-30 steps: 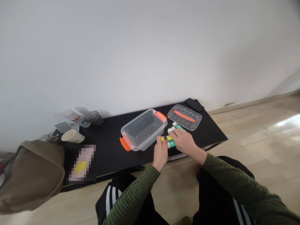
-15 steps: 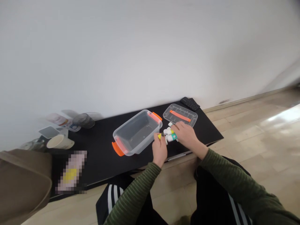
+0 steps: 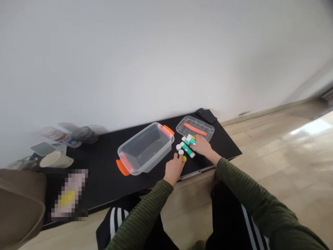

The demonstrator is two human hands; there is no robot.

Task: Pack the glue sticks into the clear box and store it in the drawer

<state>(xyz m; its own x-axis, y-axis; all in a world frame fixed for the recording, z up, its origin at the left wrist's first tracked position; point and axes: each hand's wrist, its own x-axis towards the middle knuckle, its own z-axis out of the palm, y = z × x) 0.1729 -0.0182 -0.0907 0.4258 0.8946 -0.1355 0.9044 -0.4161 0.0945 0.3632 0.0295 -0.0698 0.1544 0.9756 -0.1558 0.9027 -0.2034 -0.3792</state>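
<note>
In the head view, a clear rectangular plastic box with orange clasps [image 3: 159,159] stood open on the black bench [image 3: 106,170]. Right of it, a green-and-white cylindrical tube [image 3: 187,150] lay lengthwise from far left to near right. The right hand [image 3: 203,145] curled narrowly at another green-and-white tube [image 3: 192,141]; the left hand [image 3: 173,169], slightly spread, met a small yellow round piece [image 3: 184,158]. I couldn't tell whether either gripped.

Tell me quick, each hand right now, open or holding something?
Left hand: at a white cap and a yellow piece; grip cannot be told.
Right hand: closed on a green-and-white tube.
</note>
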